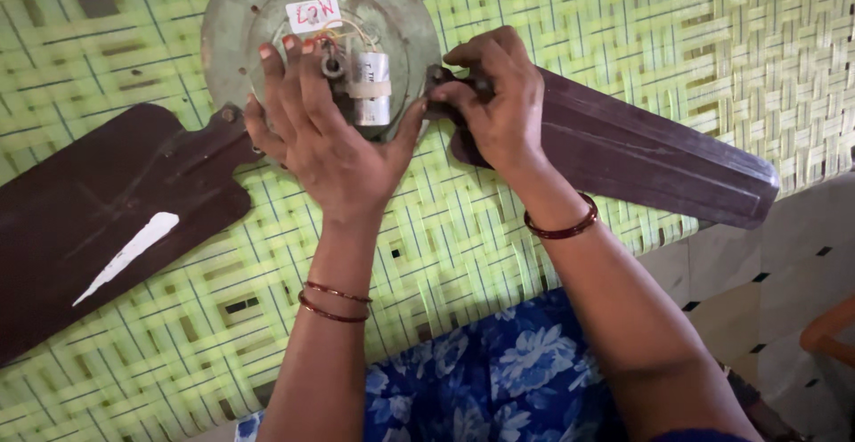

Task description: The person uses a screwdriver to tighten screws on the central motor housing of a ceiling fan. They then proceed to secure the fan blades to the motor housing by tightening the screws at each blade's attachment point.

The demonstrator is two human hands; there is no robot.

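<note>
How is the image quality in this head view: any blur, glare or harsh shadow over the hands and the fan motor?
Head view: even, soft daylight with no hard shadows; the left hand, right hand and fan motor are in fair focus, though slightly soft; the woven mat is bright and a little washed out towards the upper right; the lines of the weave bow near the edges, suggesting wide-angle distortion.

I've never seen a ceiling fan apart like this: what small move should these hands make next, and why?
Probably keep the left hand pressed on the round motor housing and let the right hand work the root of the right blade. Its fingertips already pinch where that blade meets the housing, and the flat left hand steadies it.
</note>
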